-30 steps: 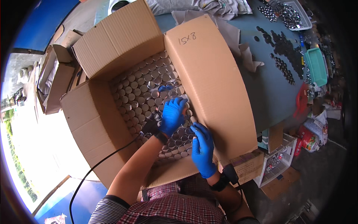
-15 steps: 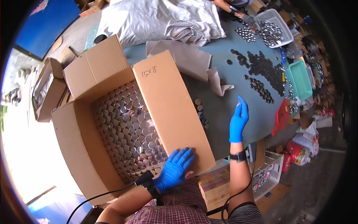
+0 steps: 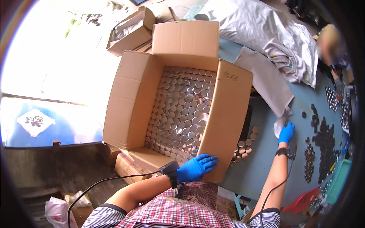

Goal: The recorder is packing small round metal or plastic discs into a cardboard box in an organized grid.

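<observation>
Red and white checks cover the apron (image 3: 171, 209), closest of all. Just past it, the left hand (image 3: 197, 167), in a blue glove, rests on the near end of the long box flap (image 3: 228, 110). Its fingers are almost straight and a little apart, and they are not wrapped around anything I can see. That flap is the right side of a big brown cardboard box (image 3: 123, 98). Inside the box, lots of round silver discs (image 3: 180, 108) sit close together. To the right lies a red plastic thing (image 3: 302, 201), with a green tray (image 3: 339, 180) beside it. A few loose discs (image 3: 248, 142) lie on the blue-green table (image 3: 254, 174), next to the flap. The right hand (image 3: 287, 132), also in blue, reaches out to a thin, crumpled, pale piece (image 3: 279, 124). I cannot tell if its fingers pinch it. Many black discs (image 3: 325, 150) lie right of that hand. Farther back are a long grey sheet (image 3: 264, 79), a big silvery cover (image 3: 262, 22) and a smaller open box (image 3: 131, 32).
</observation>
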`<state>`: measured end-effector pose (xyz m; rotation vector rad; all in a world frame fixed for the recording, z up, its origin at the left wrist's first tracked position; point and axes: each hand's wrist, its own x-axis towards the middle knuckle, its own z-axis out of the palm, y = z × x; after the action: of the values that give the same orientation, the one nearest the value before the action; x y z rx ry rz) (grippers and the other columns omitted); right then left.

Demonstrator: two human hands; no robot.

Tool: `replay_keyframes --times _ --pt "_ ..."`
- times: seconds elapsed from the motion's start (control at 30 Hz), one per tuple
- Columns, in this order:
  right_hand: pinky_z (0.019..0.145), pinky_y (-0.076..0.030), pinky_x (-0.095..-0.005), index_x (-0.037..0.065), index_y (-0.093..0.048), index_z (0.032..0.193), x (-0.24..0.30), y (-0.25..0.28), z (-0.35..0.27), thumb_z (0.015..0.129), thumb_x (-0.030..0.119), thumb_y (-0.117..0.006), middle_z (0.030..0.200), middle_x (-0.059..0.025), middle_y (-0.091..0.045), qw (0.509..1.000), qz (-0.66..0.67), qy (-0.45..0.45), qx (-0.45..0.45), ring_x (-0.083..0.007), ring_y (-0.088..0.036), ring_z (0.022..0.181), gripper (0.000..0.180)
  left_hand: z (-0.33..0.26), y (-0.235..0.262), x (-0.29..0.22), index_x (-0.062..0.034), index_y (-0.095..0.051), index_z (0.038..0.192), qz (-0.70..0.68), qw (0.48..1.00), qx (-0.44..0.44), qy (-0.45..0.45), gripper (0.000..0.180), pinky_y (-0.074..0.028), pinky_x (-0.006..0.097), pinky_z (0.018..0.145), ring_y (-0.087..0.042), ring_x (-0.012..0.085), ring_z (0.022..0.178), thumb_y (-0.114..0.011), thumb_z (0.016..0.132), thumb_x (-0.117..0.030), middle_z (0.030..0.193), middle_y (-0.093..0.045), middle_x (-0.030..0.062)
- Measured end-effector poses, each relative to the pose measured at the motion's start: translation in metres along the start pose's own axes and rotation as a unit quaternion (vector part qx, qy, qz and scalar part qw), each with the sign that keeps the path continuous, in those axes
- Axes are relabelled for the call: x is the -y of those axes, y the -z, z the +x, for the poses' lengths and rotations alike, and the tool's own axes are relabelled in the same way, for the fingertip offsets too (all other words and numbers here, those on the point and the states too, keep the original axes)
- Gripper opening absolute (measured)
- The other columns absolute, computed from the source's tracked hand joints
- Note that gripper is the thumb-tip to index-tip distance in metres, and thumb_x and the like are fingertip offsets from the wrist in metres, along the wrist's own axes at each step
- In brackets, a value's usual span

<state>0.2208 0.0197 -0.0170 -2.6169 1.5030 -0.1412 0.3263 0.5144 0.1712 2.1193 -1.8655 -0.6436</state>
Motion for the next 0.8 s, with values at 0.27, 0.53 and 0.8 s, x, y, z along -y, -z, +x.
replay_keyframes --times 0.27,0.53,0.8 --pt "0.084 -0.051 -0.0446 -0.001 -0.063 0.116 -0.042 0.047 0.042 0.090 0.017 -0.057 0.108 -0.0239 -0.063 0.951 0.154 -0.187 -0.191 -0.0365 -0.062 0.094 0.032 0.002 -0.009 0.001 -0.0010 -0.057 0.129 -0.046 0.998 -0.037 -0.028 0.057 -0.027 0.042 0.119 -0.038 0.0262 0.141 -0.058 0.076 -0.022 0.149 -0.044 0.0157" --pt "0.095 -0.047 -0.0335 -0.004 -0.055 0.129 0.168 0.176 -0.063 0.099 0.013 -0.055 0.122 -0.0131 -0.062 0.826 0.531 -0.071 -0.178 -0.0212 -0.061 0.106 0.035 -0.007 -0.008 0.012 -0.0001 -0.056 0.129 -0.055 0.993 -0.076 -0.065 0.058 -0.028 0.043 0.118 -0.038 0.0278 0.141 -0.056 0.076 -0.025 0.150 -0.042 0.0170" --pt "0.080 -0.051 -0.0268 0.002 -0.059 0.122 0.398 0.156 -0.254 0.094 0.005 -0.061 0.106 -0.0064 -0.061 0.798 0.598 0.014 0.071 -0.0125 -0.059 0.092 0.029 -0.071 0.027 0.046 -0.0040 -0.056 0.126 -0.172 0.973 -0.103 -0.113 0.045 -0.035 0.046 0.112 -0.047 0.0312 0.129 -0.061 0.087 -0.026 0.136 -0.052 0.0159"
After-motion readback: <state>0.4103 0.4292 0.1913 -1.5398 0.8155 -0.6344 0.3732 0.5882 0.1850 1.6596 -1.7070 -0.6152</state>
